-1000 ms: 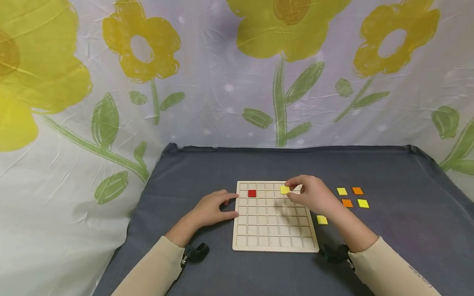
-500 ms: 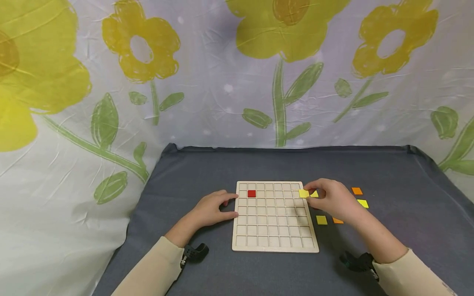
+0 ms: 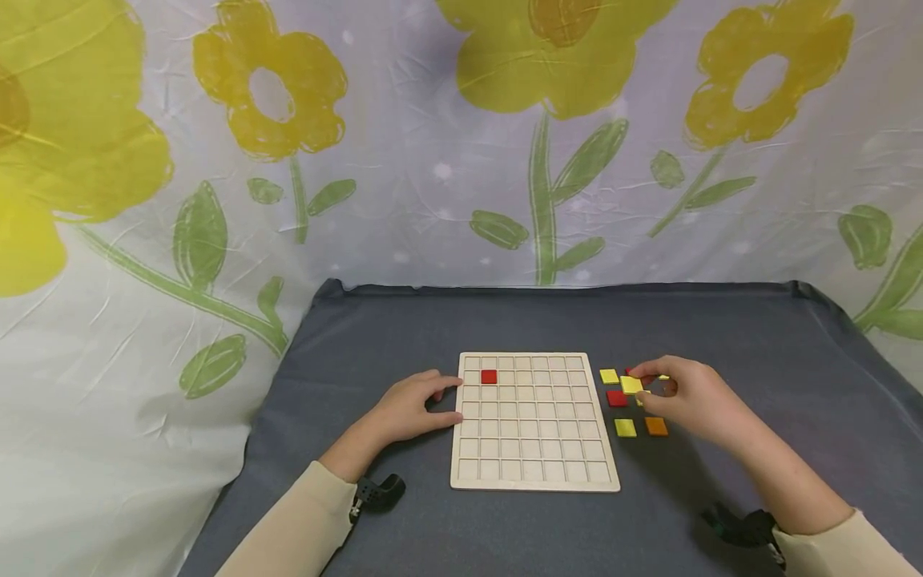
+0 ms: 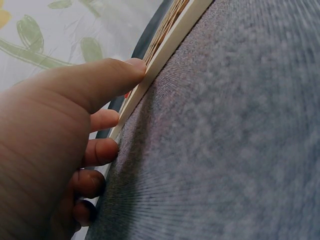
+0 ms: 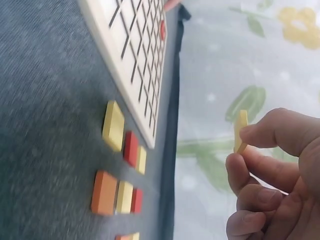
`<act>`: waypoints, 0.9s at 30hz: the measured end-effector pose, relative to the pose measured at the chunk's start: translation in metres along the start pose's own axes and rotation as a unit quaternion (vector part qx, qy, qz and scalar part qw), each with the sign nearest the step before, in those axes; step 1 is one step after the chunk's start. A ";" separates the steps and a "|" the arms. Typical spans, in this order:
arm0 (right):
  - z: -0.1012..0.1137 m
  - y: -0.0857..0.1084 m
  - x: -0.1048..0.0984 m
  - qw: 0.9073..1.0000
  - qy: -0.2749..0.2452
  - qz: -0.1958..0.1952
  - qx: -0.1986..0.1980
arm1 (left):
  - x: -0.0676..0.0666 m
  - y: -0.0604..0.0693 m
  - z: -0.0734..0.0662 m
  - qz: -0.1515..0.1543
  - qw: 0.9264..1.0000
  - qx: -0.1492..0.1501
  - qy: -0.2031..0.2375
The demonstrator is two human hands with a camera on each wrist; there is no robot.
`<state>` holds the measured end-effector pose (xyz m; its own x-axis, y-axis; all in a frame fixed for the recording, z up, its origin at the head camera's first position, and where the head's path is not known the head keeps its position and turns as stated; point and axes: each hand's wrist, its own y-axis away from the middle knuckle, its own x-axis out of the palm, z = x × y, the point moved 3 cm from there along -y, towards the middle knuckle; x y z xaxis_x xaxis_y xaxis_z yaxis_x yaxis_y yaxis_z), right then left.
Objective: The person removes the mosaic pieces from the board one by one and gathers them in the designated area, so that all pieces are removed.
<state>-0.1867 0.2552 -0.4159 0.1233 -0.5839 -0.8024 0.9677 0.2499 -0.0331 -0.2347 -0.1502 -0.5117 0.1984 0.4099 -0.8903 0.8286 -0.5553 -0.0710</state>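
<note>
My right hand [image 3: 688, 397] pinches a yellow square tile [image 3: 631, 385] between thumb and fingers, above the loose tiles right of the board. In the right wrist view this tile [image 5: 241, 131] is seen nearly edge-on, clear of the tabletop. My left hand [image 3: 407, 407] touches the left edge of a pale wooden grid board [image 3: 530, 430], its fingers relaxed; in the left wrist view the thumb [image 4: 125, 75] rests against the board's rim. One red tile [image 3: 489, 377] lies in the board's upper left part.
Right of the board lie loose tiles: yellow [image 3: 625, 428], red [image 3: 617, 398], orange [image 3: 656, 426] and several others, some partly behind my right hand. Dark grey cloth [image 3: 404, 320] covers the table. A flower-printed curtain [image 3: 418, 184] hangs behind it.
My right hand has moved rightward from over the board's upper right, carrying the yellow tile to above the loose tiles. The left hand has stayed at the board's edge.
</note>
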 end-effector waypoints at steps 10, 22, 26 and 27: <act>-0.025 0.015 -0.010 0.999 0.033 0.005 0.029 | -0.001 0.001 -0.001 0.000 1.000 -0.002 0.001; -0.065 0.023 -0.019 0.995 0.057 0.064 0.055 | -0.001 0.000 0.001 -0.001 1.000 0.002 0.001; -0.077 0.024 -0.017 0.992 0.067 0.087 0.059 | 0.000 0.000 0.001 -0.001 1.000 0.003 0.002; -0.080 0.024 -0.016 0.992 0.066 0.091 0.064 | 0.000 0.000 0.001 -0.001 1.000 0.004 0.002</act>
<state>-0.1832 0.3325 -0.4511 0.2771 -0.4294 -0.8596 0.9529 0.2375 0.1885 -0.2356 -0.1509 -0.5123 0.1986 0.4146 -0.8881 0.8251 -0.5597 -0.0768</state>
